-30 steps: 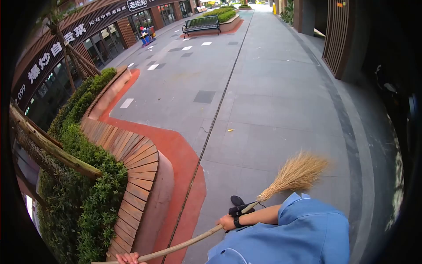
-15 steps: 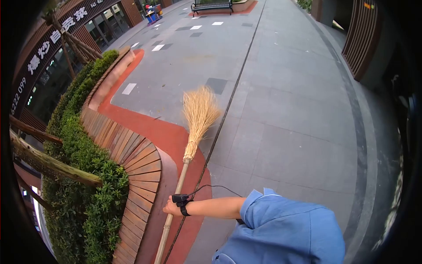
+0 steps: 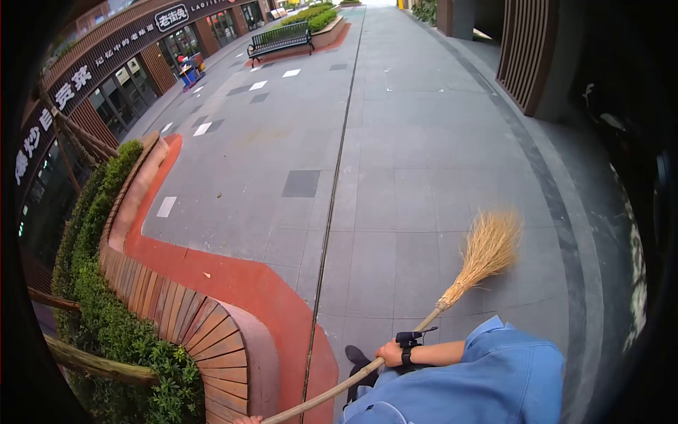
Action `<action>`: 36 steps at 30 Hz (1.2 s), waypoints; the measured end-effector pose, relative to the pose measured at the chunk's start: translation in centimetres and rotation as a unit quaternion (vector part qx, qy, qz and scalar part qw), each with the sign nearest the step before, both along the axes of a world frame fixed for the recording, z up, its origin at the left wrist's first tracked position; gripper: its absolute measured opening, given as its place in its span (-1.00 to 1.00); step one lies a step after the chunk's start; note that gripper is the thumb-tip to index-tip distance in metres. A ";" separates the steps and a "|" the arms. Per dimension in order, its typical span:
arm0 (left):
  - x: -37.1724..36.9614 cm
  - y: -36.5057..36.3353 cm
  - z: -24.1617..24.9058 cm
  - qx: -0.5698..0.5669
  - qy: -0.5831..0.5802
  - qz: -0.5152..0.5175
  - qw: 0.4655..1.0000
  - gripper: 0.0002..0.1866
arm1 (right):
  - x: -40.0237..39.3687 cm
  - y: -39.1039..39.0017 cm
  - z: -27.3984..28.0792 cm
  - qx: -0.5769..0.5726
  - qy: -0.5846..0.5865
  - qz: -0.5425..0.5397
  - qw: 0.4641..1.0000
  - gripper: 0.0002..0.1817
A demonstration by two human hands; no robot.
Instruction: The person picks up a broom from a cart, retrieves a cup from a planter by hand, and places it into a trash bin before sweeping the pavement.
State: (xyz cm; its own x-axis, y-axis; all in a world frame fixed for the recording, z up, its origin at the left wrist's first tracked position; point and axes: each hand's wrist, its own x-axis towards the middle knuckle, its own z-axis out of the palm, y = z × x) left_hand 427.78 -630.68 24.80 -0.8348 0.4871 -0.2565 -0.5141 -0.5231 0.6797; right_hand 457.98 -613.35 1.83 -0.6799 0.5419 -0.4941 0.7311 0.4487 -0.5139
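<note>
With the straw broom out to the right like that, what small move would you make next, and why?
Probably draw the straw-bristled broom leftward across the grey paving. Its bristles sit at the far right, the right hand grips the wooden handle mid-length, and the left hand is at its lower end. A small orange leaf lies on the red strip to the left.

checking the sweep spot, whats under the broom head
Grey paving slabs lie under and around the straw broom head; no litter shows beside it. Whatever sits directly beneath the bristles is covered. The right hand grips the broom handle.
</note>
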 end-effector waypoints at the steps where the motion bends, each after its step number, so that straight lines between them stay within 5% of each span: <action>1: 2.1 4.6 0.1 -0.033 0.036 -0.045 0.998 -0.69 | 1.7 1.3 -0.6 0.001 -0.006 -0.038 0.999 -0.76; 4: 5.8 14.9 -4.8 -0.095 0.028 -0.224 0.970 -0.73 | 6.9 4.2 -4.2 -0.016 -0.058 -0.117 0.991 -0.74; 7: 7.3 22.0 -8.3 -0.024 0.014 -0.356 0.934 -0.76 | 11.1 6.7 -8.6 0.072 -0.117 -0.239 0.961 -0.78; 10: 5.8 28.9 -7.4 -0.020 0.012 -0.457 0.889 -0.75 | 12.7 11.1 -4.8 0.107 -0.181 -0.385 0.899 -0.74; 14: 5.5 34.7 -10.0 -0.022 0.007 -0.614 0.789 -0.71 | 14.8 16.9 -5.8 0.104 -0.232 -0.386 0.887 -0.76; 17: 4.7 38.2 -8.1 -0.041 0.022 -0.635 0.771 -0.70 | 14.5 19.2 -7.4 0.120 -0.248 -0.369 0.888 -0.78; 21: -0.7 42.3 -7.8 0.018 0.028 -0.524 0.851 -0.64 | 8.8 26.3 -4.5 0.144 -0.219 -0.365 0.894 -0.84; 28: -14.9 45.8 0.3 -0.013 0.123 -0.103 0.987 -0.61 | -14.7 45.4 0.0 0.075 0.070 -0.056 0.993 -0.87; 32: -17.5 37.6 5.5 -0.058 0.161 0.232 0.957 -0.57 | -30.3 47.7 2.9 0.048 0.214 0.172 0.960 -0.85; 33: -16.1 34.9 6.7 -0.041 0.167 0.214 0.962 -0.58 | -33.3 48.1 4.0 0.064 0.236 0.225 0.943 -0.85; 36: -9.6 39.3 10.2 -0.132 0.118 0.438 0.882 -0.53 | -40.6 51.0 5.3 0.041 0.242 0.327 0.913 -0.80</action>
